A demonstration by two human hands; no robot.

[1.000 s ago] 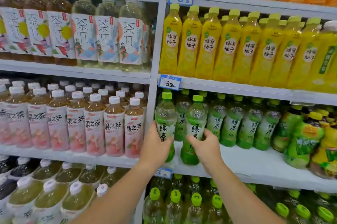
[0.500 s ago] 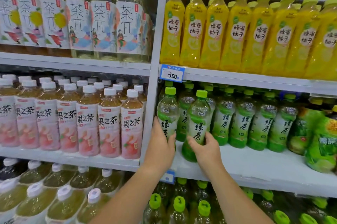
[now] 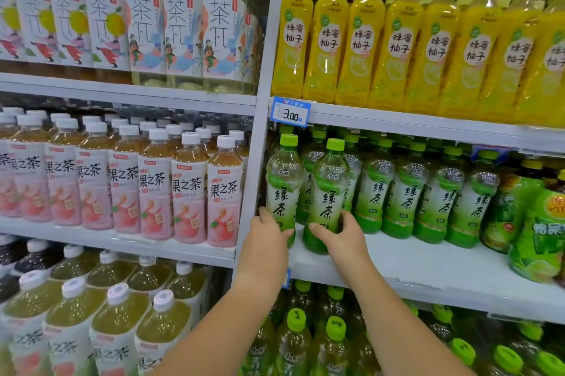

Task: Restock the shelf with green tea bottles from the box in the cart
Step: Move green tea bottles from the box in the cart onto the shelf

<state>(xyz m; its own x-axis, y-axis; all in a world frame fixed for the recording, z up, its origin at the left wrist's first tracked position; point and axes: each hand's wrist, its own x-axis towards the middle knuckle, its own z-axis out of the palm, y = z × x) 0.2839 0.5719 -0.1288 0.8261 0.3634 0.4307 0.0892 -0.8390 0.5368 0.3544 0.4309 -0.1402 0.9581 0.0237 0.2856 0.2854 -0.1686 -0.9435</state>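
Green tea row [image 3: 406, 192] right of price tag [image 3: 290, 111]. Left hand [image 3: 269, 238], right hand [image 3: 342, 238]: fingers wrapped on front bottles [image 3: 282, 189], upright.

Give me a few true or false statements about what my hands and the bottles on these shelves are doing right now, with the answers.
1. Each hand holds a green tea bottle. True: the left hand grips the left bottle, the right hand the right bottle.
2. Both held bottles lie on their sides. False: they stand upright at the shelf front.
3. Yellow bottles fill the shelf above the green tea. True.
4. The price tag above the green tea reads 5.00. False: it reads 3.00.
5. The peach-label bottles have green caps. False: their caps are white.
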